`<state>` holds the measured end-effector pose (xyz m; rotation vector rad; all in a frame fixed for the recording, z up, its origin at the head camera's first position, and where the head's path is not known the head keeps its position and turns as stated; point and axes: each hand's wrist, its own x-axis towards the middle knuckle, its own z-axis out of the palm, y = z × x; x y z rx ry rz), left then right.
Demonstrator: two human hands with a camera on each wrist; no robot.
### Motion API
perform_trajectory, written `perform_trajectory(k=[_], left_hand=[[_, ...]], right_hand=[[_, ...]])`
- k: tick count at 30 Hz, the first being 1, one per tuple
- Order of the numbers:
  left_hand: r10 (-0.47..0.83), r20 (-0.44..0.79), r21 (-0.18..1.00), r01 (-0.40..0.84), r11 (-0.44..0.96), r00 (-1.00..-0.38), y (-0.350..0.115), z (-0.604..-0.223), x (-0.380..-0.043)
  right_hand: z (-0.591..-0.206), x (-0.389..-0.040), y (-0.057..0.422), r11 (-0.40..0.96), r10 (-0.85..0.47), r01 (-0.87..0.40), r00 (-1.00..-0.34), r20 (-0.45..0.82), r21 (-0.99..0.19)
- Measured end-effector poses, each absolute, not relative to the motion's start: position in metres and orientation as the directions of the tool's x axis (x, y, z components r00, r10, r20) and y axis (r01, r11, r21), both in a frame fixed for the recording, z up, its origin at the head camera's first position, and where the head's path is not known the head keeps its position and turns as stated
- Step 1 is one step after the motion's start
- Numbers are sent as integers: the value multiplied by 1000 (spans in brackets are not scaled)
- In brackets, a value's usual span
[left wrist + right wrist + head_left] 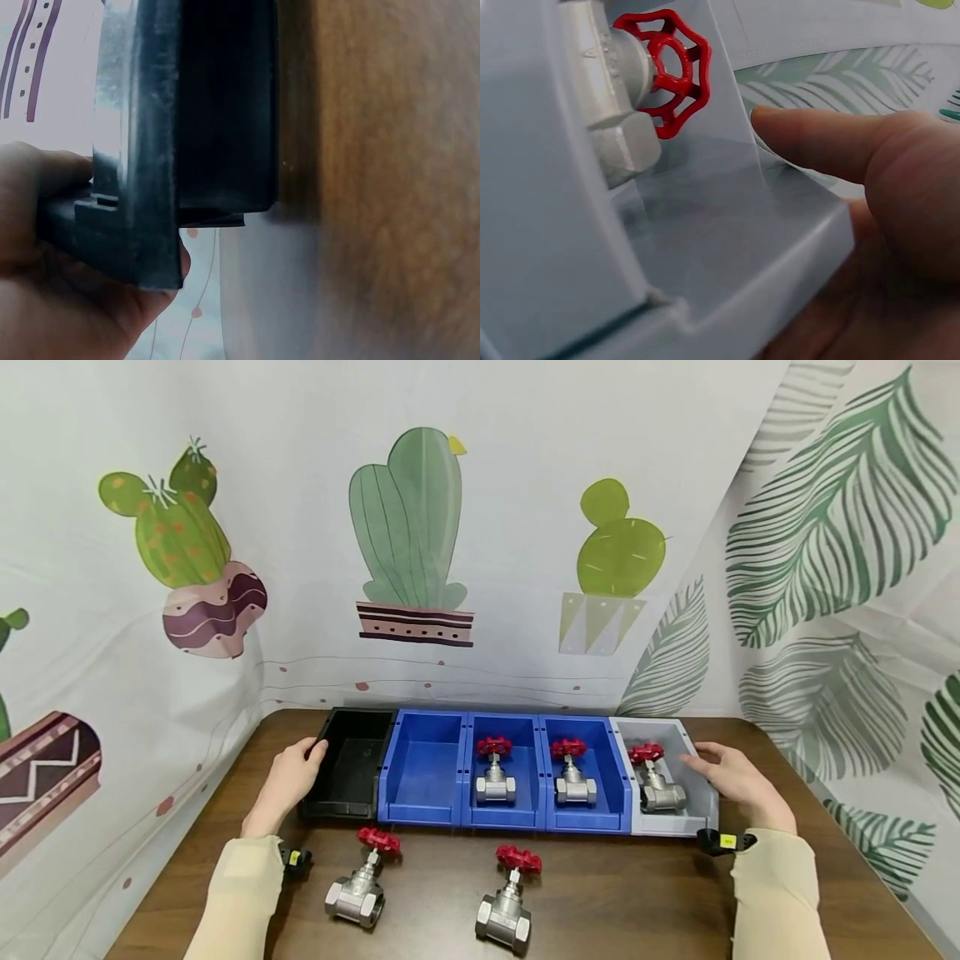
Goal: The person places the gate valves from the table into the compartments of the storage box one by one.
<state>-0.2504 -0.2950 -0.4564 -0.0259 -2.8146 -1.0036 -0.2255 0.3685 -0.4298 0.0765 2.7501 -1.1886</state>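
Five open bins stand side by side in a row. My left hand (292, 777) grips the side wall of the black bin (341, 806) at the left end, its thumb over the rim and its fingers outside, as the left wrist view shows. At the right end my right hand (738, 781) holds the outer wall of the grey bin (663, 823), thumb across the rim, fingers along the outside. A gate valve with a red handwheel (667, 71) lies inside the grey bin. Gate valves also lie in the middle blue bin (502, 818) and the right blue bin (588, 821).
On the brown table (615, 893), in front of the bins, lie a left gate valve (356, 893) and a right gate valve (506, 914). The left blue bin (423, 777) shows a bare floor. A printed cloth (510, 543) hangs right behind the row.
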Motion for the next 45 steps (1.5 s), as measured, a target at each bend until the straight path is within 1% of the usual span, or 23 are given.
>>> perform_trajectory(k=[5,20,28,36,41,45], left_hand=[[-33,147,629,68,774,-989,-295,-458,-250],[-39,154,625,67,778,-987,-295,-459,-250],[-38,149,619,63,783,-988,-296,-457,-250],[-31,155,614,71,786,-987,-297,-455,-250],[-30,158,616,74,785,-987,-296,-456,-251],[-35,161,617,73,784,-986,-296,-457,-252]], right_hand=[[-435,-227,367,676,-11,126,-983,-181,-726],[-433,-226,364,717,12,122,-987,-162,-686],[-435,-229,365,708,39,133,-988,-149,-693],[-435,-230,366,704,78,139,-990,-118,-697],[-433,-228,365,687,117,122,-992,-57,-717],[-433,-228,366,690,123,96,-992,-14,-717]])
